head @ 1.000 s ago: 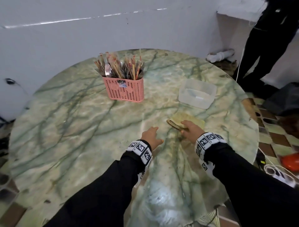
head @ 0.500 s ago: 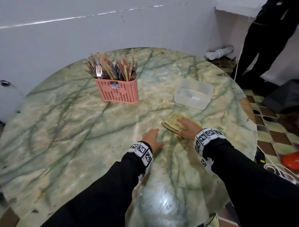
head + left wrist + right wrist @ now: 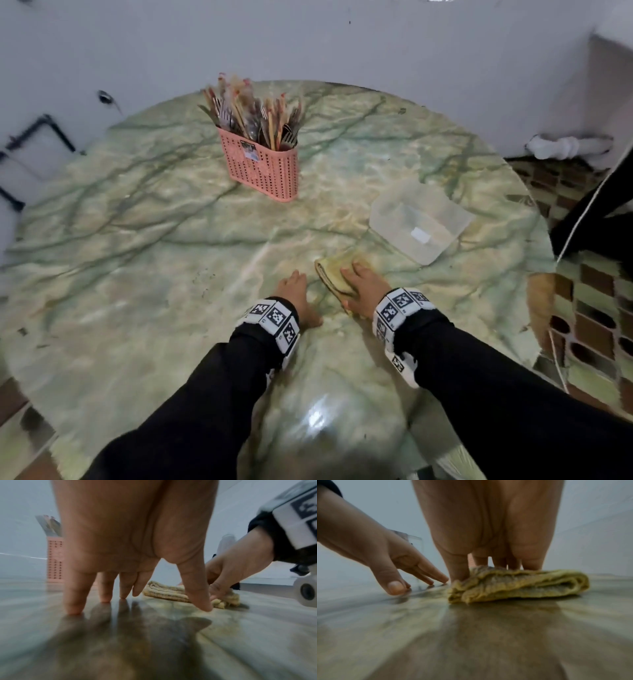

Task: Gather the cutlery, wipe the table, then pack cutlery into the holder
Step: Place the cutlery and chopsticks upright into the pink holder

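The cutlery (image 3: 255,116) already stands in the pink holder (image 3: 260,168) at the far left, the left hand (image 3: 298,294) rests spread-fingered on the table (image 3: 137,240), and the right hand (image 3: 364,289) presses flat on the folded cloth (image 3: 334,272), so wiping seems unfinished.

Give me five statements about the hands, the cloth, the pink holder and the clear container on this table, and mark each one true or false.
1. The right hand presses on the folded yellow cloth. True.
2. The left hand holds a fork. False: it holds nothing; its fingers rest on the marble table.
3. The pink holder stands upright with cutlery in it. True.
4. The clear plastic container is stacked on the holder. False: it sits apart on the table, beyond the cloth.
5. The cloth hangs off the table's edge. False: it lies flat on the tabletop.
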